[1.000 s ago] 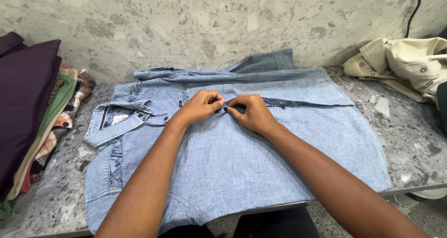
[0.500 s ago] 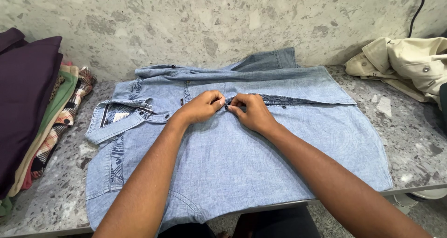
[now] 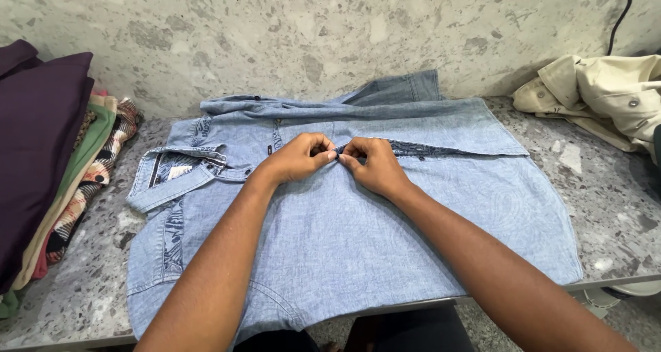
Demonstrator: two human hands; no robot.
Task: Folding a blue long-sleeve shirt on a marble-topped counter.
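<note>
A light blue denim shirt [image 3: 358, 235] lies spread across the speckled stone counter [image 3: 606, 207], its collar [image 3: 175, 176] toward the left. My left hand [image 3: 297, 158] and my right hand [image 3: 372, 166] meet at the shirt's front placket near the middle. Both pinch the edge of the fabric around a small dark button [image 3: 337, 156], fingertips almost touching. The button is mostly hidden by my fingers. One sleeve [image 3: 403, 88] is folded up against the back wall.
A stack of folded clothes [image 3: 48, 159], dark purple on top, stands at the left edge. A cream jacket [image 3: 606, 94] lies crumpled at the back right, with a black cable [image 3: 620, 15] on the wall above it. The counter's front edge runs below the shirt's hem.
My fingers have closed in tighter over the button at the placket. The hands stay in the same spot and the shirt has not shifted.
</note>
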